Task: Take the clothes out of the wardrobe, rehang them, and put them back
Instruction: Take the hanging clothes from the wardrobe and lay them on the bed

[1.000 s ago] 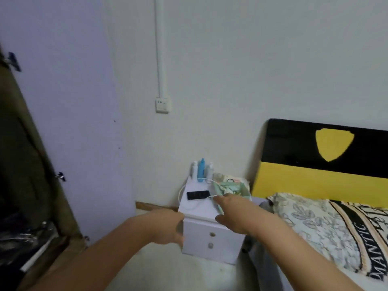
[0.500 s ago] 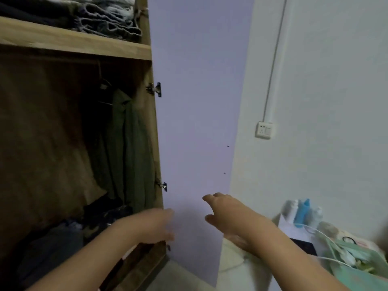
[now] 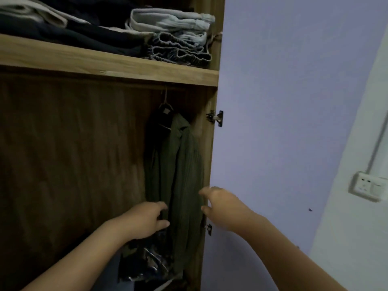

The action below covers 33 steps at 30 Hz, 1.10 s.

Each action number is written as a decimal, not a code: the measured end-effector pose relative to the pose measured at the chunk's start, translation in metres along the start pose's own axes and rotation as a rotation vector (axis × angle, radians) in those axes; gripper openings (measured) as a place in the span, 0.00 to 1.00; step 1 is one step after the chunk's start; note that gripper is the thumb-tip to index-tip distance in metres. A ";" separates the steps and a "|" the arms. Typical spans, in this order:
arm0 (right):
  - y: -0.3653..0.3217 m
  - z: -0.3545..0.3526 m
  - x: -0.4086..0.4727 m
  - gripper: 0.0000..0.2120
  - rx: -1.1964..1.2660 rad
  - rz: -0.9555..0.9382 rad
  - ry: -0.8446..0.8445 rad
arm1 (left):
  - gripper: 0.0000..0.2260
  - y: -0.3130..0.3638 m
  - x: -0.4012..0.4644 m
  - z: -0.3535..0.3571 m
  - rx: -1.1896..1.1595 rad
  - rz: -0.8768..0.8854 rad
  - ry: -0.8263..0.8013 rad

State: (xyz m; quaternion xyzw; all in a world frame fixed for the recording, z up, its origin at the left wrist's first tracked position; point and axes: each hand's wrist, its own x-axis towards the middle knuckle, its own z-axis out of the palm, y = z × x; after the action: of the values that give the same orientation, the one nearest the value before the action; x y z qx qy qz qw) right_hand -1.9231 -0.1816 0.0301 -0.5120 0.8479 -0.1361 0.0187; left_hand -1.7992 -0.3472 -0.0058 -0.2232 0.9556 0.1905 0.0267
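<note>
While both hands, left hand [image 3: 144,220] and right hand [image 3: 222,206], reached with loose, empty fingers, the dark green hanging shirt [image 3: 180,171] could slip off its thin hanger [image 3: 165,103] if tugged.

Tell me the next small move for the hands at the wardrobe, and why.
Probably raise the right hand to the hanger hook and lift the green jacket off its rail. Both hands are empty and low beside the jacket, the left hand at its hem, and it hangs under the shelf.
</note>
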 end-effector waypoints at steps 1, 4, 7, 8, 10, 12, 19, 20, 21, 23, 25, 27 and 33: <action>0.004 -0.006 0.012 0.21 0.015 -0.023 0.022 | 0.25 -0.001 0.009 -0.004 -0.011 -0.008 0.038; 0.015 -0.020 0.048 0.21 0.072 -0.083 0.080 | 0.24 -0.003 0.033 -0.018 -0.036 -0.031 0.141; 0.023 -0.031 0.083 0.20 0.147 -0.122 0.146 | 0.22 -0.008 0.052 -0.031 -0.072 -0.041 0.227; 0.025 -0.035 0.094 0.20 0.183 -0.129 0.170 | 0.21 -0.010 0.059 -0.036 -0.082 -0.041 0.243; 0.027 -0.040 0.117 0.20 0.266 -0.132 0.216 | 0.20 -0.016 0.074 -0.048 -0.087 -0.039 0.267; 0.029 -0.045 0.140 0.20 0.337 -0.133 0.257 | 0.19 -0.023 0.090 -0.062 -0.097 -0.022 0.290; 0.029 -0.053 0.235 0.21 0.472 -0.128 0.369 | 0.21 -0.057 0.153 -0.109 -0.107 0.043 0.373; 0.029 -0.055 0.250 0.22 0.486 -0.118 0.377 | 0.21 -0.064 0.163 -0.117 -0.111 0.052 0.375; 0.028 -0.056 0.264 0.23 0.492 -0.109 0.386 | 0.21 -0.072 0.172 -0.124 -0.112 0.062 0.375; 0.025 -0.060 0.294 0.24 0.488 -0.078 0.410 | 0.21 -0.089 0.190 -0.140 -0.102 0.076 0.380; 0.023 -0.062 0.323 0.24 0.466 -0.029 0.431 | 0.21 -0.104 0.207 -0.153 -0.098 0.083 0.395; 0.021 -0.063 0.350 0.24 0.470 0.019 0.411 | 0.20 -0.117 0.222 -0.164 -0.093 0.089 0.401; 0.021 -0.056 0.397 0.16 0.697 0.120 0.204 | 0.20 -0.146 0.252 -0.179 -0.112 0.113 0.418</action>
State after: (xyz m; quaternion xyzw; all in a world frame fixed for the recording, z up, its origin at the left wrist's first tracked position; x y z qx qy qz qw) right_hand -2.1396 -0.5070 0.1209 -0.4080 0.7768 -0.4658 0.1151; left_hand -1.9557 -0.6404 0.0745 -0.2052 0.9391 0.1942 -0.1954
